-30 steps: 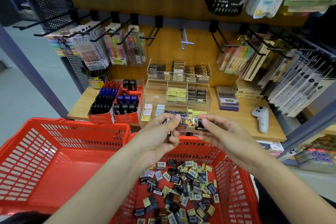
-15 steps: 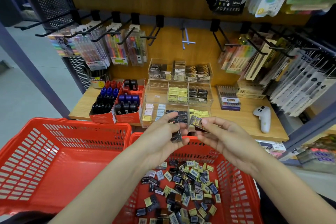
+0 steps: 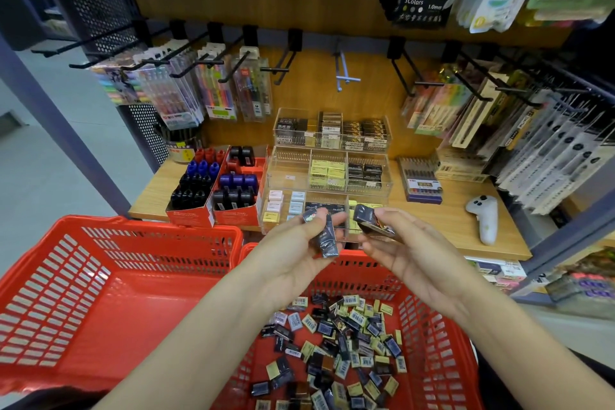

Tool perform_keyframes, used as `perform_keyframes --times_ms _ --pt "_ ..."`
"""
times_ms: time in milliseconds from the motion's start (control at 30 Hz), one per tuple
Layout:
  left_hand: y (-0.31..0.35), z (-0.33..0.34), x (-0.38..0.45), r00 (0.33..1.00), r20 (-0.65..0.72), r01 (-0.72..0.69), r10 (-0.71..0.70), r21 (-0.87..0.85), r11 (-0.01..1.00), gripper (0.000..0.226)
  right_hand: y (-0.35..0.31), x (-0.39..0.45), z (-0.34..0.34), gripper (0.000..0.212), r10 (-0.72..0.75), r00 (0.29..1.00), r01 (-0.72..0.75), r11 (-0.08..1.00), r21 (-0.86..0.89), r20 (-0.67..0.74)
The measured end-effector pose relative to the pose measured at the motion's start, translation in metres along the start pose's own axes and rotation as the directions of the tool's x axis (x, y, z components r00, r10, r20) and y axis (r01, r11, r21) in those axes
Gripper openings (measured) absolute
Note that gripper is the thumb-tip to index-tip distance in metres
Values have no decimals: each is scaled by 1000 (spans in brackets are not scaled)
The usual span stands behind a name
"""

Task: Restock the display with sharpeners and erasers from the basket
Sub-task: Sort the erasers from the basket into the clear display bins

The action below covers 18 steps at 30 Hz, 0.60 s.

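Pinching dark wrapped rectangular erasers (image 3: 324, 236), left hand (image 3: 299, 253); right hand (image 3: 404, 251) beside it grips a dark eraser stack (image 3: 369, 221), red plastic basket (image 3: 442, 343) below both.

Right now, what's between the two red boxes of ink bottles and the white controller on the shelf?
In the head view, the clear tiered display with erasers stands between the red boxes and the white controller; a pen box too.

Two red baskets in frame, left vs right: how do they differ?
Contents: the left basket shows only its bare floor; the right basket holds a scatter of small packets, black and yellow.
Position: the left basket sits clear of the arms; the right basket lies under both, below the left hand and right hand, each gripping dark packets.
Shared: both are red plastic with slotted walls, set side by side before the display.
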<state>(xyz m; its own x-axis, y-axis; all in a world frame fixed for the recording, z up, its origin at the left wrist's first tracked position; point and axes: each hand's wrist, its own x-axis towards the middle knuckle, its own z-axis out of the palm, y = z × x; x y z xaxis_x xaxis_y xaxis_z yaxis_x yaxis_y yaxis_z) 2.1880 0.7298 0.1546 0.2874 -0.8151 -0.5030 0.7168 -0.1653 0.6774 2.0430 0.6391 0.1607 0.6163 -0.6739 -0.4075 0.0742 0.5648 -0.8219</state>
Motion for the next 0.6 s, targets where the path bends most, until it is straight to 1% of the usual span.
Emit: perform_keyframes --times_ms 67,133,200,300,400,467,600 --pt "4 -1 -1 1000 1 17 -17 -52 999 20 0 -1 1 15 0 1000 0 1000 -7 -31" --pt "5 -2 -1 1000 3 19 -19 -90 996 26 3 -1 1 22 -25 999 20 992 -126 -41" --pt "4 -2 0 1000 -8 12 -13 -88 996 25 7 -1 2 26 -73 997 62 969 -239 -39" --pt "-3 0 -1 997 -46 -55 59 79 995 21 13 -3 5 21 -151 988 129 937 -324 -44" --pt "-8 3 -3 991 -34 -119 129 214 970 18 14 -6 8 17 -229 973 194 890 -413 -38" --pt "-11 3 -4 991 -18 -121 131 266 956 17 13 -8 10 16 -258 966 223 877 -426 -24" --pt "-14 1 -3 997 22 -81 78 327 941 25 15 -8 9 19 -273 962 239 864 -442 -14"
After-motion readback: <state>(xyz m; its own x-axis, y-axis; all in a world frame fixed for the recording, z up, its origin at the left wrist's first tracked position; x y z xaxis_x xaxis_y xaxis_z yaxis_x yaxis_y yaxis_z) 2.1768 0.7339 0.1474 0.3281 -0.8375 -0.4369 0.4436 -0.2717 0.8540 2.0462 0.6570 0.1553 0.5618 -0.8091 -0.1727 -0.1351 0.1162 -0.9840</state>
